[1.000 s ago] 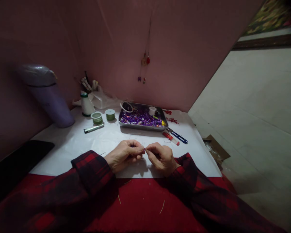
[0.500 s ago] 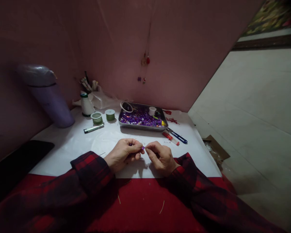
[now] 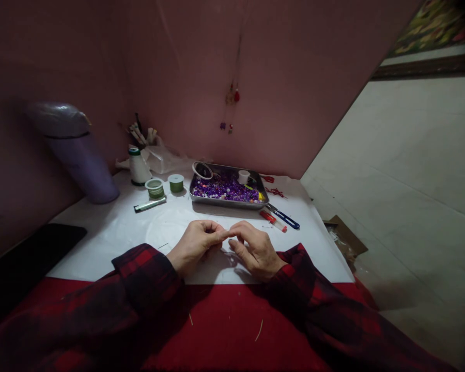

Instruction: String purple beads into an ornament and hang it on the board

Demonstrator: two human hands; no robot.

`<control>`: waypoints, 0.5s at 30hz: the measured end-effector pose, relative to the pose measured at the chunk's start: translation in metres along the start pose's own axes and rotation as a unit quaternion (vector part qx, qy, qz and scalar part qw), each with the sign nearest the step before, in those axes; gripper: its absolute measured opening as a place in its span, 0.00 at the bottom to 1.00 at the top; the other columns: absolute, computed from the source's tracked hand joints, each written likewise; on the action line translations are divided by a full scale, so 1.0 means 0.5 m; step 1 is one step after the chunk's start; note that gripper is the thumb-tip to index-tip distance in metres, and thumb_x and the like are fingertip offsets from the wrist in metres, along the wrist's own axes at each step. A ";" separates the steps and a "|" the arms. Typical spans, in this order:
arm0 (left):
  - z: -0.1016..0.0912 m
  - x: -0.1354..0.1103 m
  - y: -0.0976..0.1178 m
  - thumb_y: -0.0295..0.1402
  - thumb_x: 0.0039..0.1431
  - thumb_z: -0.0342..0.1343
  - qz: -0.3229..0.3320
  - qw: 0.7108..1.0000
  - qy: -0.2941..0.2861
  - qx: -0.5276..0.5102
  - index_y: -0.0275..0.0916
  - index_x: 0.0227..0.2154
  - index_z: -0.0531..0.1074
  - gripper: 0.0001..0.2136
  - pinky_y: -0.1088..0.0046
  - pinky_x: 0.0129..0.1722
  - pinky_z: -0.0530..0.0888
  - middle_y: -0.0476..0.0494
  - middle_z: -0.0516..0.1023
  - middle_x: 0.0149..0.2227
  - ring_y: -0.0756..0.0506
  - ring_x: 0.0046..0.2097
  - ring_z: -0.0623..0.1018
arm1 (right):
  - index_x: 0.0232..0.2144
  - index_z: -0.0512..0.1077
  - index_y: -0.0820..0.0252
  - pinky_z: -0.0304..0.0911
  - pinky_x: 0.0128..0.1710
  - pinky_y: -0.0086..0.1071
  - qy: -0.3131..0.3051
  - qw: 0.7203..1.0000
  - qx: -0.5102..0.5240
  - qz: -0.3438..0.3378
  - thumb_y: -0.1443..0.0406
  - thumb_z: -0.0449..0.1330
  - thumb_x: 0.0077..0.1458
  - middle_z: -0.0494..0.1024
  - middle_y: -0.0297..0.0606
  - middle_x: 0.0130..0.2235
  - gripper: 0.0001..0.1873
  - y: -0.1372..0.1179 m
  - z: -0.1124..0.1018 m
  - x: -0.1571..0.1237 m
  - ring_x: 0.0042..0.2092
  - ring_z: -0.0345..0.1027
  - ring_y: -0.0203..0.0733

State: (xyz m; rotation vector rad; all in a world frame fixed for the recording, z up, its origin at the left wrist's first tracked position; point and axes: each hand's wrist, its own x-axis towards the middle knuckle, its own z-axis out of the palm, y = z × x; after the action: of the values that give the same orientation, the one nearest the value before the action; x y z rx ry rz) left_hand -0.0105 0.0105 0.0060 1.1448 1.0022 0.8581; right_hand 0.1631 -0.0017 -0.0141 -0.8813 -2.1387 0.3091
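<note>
Over the front of the white paper (image 3: 112,253), my left hand (image 3: 197,246) is closed in a pinch, thumb against the index finger. The small purple bead seen in its fingertips a moment earlier is now hidden behind the fingers. My right hand (image 3: 256,250) meets it from the right, its index fingertip touching the left fingertips. A gap shows between the right thumb and index finger, and I see nothing held there. Beyond both hands, a metal tray (image 3: 228,203) carries many purple beads (image 3: 232,190), a tilted white-rimmed dish (image 3: 202,170) and a small white cup (image 3: 244,177).
Blue-handled thread snips (image 3: 284,217) and a red-capped clear tube (image 3: 273,221) lie right of the tray. Leftward stand green thread spools (image 3: 175,183), a white thread cone (image 3: 138,168) and a purple bottle (image 3: 83,160). Red cloth (image 3: 225,330) covers the near side.
My right hand has shifted slightly left and its index finger now touches the left fingertips. Its thumb and index finger have parted. The purple bead has gone out of sight.
</note>
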 end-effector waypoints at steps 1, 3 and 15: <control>0.000 0.000 -0.001 0.42 0.43 0.63 0.003 1.000 -0.002 0.003 0.35 0.19 0.65 0.16 0.80 0.13 0.50 0.55 0.62 0.14 0.57 0.14 0.56 | 0.36 0.69 0.60 0.62 0.37 0.32 -0.008 1.000 -0.002 -0.003 0.65 0.52 0.58 0.72 0.41 0.36 0.07 0.000 0.002 0.001 0.36 0.66 0.38; 0.001 0.000 -0.003 0.42 0.44 0.62 0.008 1.000 -0.005 0.005 0.35 0.18 0.64 0.16 0.80 0.13 0.48 0.55 0.61 0.14 0.58 0.14 0.55 | 0.31 0.69 0.60 0.61 0.36 0.31 -0.012 1.000 -0.007 0.001 0.66 0.52 0.57 0.72 0.39 0.33 0.06 -0.002 0.004 0.001 0.34 0.65 0.38; -0.036 0.026 0.021 0.40 0.56 0.50 0.079 0.980 0.182 0.024 0.35 0.27 0.68 0.12 0.80 0.15 0.48 0.58 0.55 0.12 0.56 0.14 0.52 | 0.30 0.68 0.59 0.58 0.31 0.29 -0.010 0.993 -0.054 0.109 0.65 0.51 0.59 0.73 0.34 0.25 0.08 0.007 0.007 -0.009 0.27 0.66 0.36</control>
State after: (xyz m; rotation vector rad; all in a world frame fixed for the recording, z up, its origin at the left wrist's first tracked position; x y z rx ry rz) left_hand -0.0236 0.0302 0.0117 1.1428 1.2459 1.2060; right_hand 0.1643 -0.0017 -0.0206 -1.1826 -2.0964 0.3162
